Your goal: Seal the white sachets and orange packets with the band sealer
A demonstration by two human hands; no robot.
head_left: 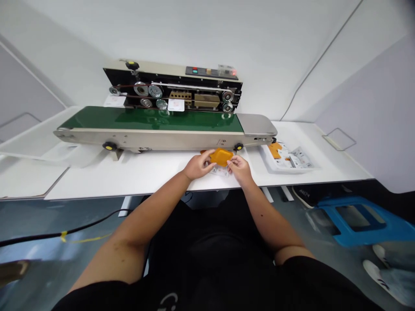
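Note:
My left hand (197, 166) grips the left edge of a flat orange packet (221, 156), its fingers curled over it. At the packet's lower right edge, the fingertips of my right hand (240, 169) are pinched on it. Beneath the packet, partly covered by it and by my hands, a white printed pouch (220, 171) shows; whether I hold it too is unclear. Behind my hands stands a band sealing machine (181, 86) with a green conveyor belt (129, 119). One white printed pouch (176, 105) is upright at its rollers, and another white pouch (115, 101) is at the left end.
To the right, a white bin (285, 169) holds orange packets and white printed pouches. A translucent tub (81, 155) sits under the belt's left end. Below the white table (155, 172) are a black cable (81, 231), a blue stool (369, 229) and another person's shoes (378, 276).

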